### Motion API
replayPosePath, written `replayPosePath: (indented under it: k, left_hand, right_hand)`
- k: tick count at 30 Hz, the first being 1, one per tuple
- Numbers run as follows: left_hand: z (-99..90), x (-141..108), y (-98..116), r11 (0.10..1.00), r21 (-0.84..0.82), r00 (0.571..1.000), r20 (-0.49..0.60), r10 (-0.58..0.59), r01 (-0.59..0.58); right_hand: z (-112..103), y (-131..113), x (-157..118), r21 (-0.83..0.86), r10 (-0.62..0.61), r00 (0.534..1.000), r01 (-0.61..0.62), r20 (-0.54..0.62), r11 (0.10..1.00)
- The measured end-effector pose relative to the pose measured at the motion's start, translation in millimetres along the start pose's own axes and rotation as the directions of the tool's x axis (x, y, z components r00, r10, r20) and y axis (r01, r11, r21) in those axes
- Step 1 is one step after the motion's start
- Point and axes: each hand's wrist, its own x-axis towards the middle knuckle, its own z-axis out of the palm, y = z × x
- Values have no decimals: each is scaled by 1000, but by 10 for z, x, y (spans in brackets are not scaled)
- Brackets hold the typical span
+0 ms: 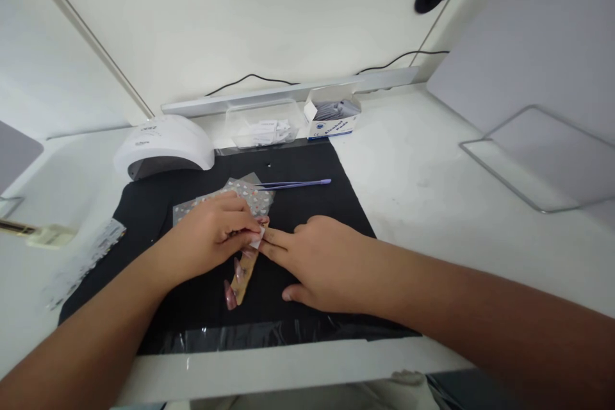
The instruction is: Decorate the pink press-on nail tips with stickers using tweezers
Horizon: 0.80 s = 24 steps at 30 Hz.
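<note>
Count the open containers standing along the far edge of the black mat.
2: the clear plastic tray holding white packets, and the Alcohol Pads box to its right.

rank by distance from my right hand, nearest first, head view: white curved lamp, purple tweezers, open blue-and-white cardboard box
1. Purple tweezers, beyond the right hand
2. Open cardboard box, at the back
3. White curved lamp, back left

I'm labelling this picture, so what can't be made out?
All in the head view:
- Tan nail strip: partly covered by the left hand and white pad.
- Patterned sheets: partly under that hand.
- White packets' print: too small.
- Gold handle's end: cut by left edge.
- Lamp lettering: blurred.
</note>
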Motion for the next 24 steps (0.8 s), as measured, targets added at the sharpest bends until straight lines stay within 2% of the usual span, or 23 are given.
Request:
replayPosePath:
  k: [10, 14, 18, 22, 24]
  left_hand:
    - [-134, -44, -47, 998, -39, 999, -3, -46, 46]
    - [-163, -69, -80, 989, -94, 993, -6, -116, 115]
    - [-231, -109, -79, 977, -123, 982, -50, -182, 175]
    - [-353, -143, 18, 985, -106, 978, -145, -149, 135]
    - [-407, -159, 81, 988, -92, 978, -158, -135, 121]
  right_hand:
    - [-16, 2, -8, -11, -1, 999, 1, 40, 1000]
    - [-5, -11, -4, -19, -9, 999, 10, 39, 1000]
    - [-11, -49, 11, -29, -7, 999, 8, 32, 1000]
    - [-8, -65, -28, -51, -10, 1000, 11, 24, 999]
    - [9, -59, -94, -49, -24, 999, 25, 24, 998]
